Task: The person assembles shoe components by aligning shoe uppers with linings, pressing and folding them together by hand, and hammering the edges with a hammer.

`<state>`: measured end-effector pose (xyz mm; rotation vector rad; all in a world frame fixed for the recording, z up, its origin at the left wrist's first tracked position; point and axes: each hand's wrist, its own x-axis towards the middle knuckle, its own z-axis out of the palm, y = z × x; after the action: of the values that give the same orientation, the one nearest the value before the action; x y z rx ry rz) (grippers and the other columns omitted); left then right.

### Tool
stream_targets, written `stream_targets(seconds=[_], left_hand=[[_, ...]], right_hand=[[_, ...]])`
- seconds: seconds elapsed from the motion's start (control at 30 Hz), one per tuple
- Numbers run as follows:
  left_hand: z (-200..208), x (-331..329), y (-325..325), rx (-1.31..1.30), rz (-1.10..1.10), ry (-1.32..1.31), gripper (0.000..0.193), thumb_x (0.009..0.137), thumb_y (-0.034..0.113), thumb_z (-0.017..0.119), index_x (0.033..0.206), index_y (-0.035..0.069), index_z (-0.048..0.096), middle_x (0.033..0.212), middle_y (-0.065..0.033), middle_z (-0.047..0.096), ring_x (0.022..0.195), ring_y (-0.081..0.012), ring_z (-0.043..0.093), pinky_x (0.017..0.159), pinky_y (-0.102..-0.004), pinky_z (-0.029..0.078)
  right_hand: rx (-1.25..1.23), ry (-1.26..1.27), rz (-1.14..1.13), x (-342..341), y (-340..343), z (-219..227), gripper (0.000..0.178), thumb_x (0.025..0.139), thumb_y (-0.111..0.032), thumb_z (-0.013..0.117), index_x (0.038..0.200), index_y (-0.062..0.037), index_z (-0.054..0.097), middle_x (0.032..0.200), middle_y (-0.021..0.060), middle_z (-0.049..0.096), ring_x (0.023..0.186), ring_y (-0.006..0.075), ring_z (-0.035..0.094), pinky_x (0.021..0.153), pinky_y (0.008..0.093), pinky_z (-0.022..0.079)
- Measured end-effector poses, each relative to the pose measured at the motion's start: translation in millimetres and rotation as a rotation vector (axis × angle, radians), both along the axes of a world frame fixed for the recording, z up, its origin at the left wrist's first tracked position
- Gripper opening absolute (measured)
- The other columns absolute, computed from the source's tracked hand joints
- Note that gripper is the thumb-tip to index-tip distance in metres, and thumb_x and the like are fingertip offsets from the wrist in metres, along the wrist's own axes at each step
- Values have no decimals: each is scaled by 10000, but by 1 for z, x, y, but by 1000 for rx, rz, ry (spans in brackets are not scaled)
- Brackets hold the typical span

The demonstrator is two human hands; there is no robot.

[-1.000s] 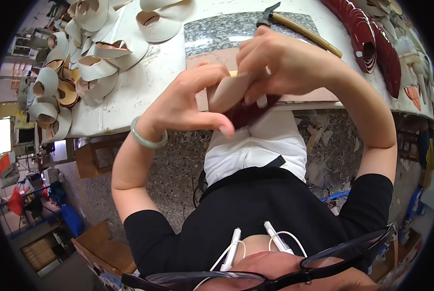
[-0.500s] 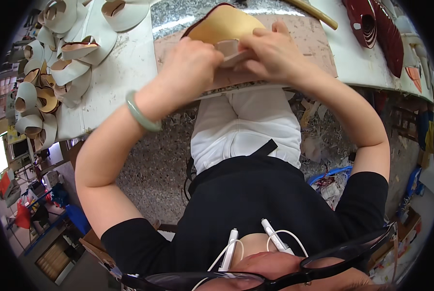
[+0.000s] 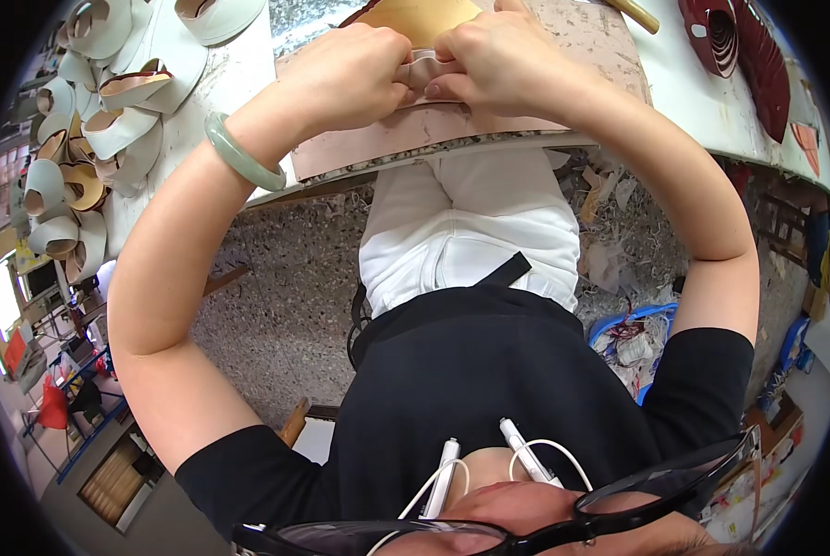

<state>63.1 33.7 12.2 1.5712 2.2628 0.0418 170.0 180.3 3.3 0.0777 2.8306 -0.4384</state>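
A shoe upper [image 3: 421,20] with a tan-yellow lining and a dark red edge lies at the far side of the pinkish work board [image 3: 359,150]. Its near edge shows a pale band [image 3: 424,69] between my two hands. My left hand [image 3: 364,76], below a pale green bangle, is closed with its fingers curled on the left part of that band. Opposite it, my right hand [image 3: 500,67] pinches the band between thumb and bent fingers. The knuckles hide much of what each hand grips, and the upper's far part runs out of view.
Several white shoe uppers [image 3: 118,130] are heaped along the table's left side. Nested dark red uppers [image 3: 758,69] stand at the right. A wooden rod or handle [image 3: 637,14] lies beyond the board. Scraps fill a blue-rimmed basket [image 3: 633,320] below the table edge.
Both hands and the upper appear higher in the view, partly from a view shift. My hands have come closer together on the band, and my left elbow has swung outward.
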Motion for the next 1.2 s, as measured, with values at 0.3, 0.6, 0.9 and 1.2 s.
stream_targets(seconds=[0.3, 0.6, 0.9, 1.2], left_hand=[[7, 9, 6, -61, -175, 197, 192, 775, 186, 670, 851, 10, 664, 751, -167, 666, 757, -350, 655, 680, -442, 523], [7, 0, 1, 5, -175, 218, 199, 779, 178, 673, 887, 12, 670, 714, -176, 639, 682, -309, 651, 631, -396, 518], [75, -7, -36, 465, 138, -1044, 574, 836, 400, 735, 1157, -62, 621, 950, -45, 661, 850, -82, 593, 756, -216, 471], [76, 14, -45, 546, 123, -1491, 399, 884, 83, 671, 1245, -23, 538, 1091, -99, 658, 976, -136, 631, 843, -273, 510]], right_hand=[[125, 651, 199, 19, 2, -33, 95, 768, -176, 619, 816, -99, 645, 759, 103, 611, 739, 261, 608, 791, 497, 353], [128, 838, 473, 37, 11, -52, 172, 768, -202, 640, 933, -163, 668, 1114, -71, 570, 1205, 105, 461, 1017, 480, 200], [-589, 1090, 422, 40, 31, 45, 238, 661, -98, 816, 787, -56, 618, 850, 50, 652, 1065, 284, 570, 886, 384, 426], [-1262, 620, 490, 35, 50, 60, 200, 772, -6, 753, 970, 6, 729, 859, 74, 674, 812, 157, 622, 742, 289, 496]])
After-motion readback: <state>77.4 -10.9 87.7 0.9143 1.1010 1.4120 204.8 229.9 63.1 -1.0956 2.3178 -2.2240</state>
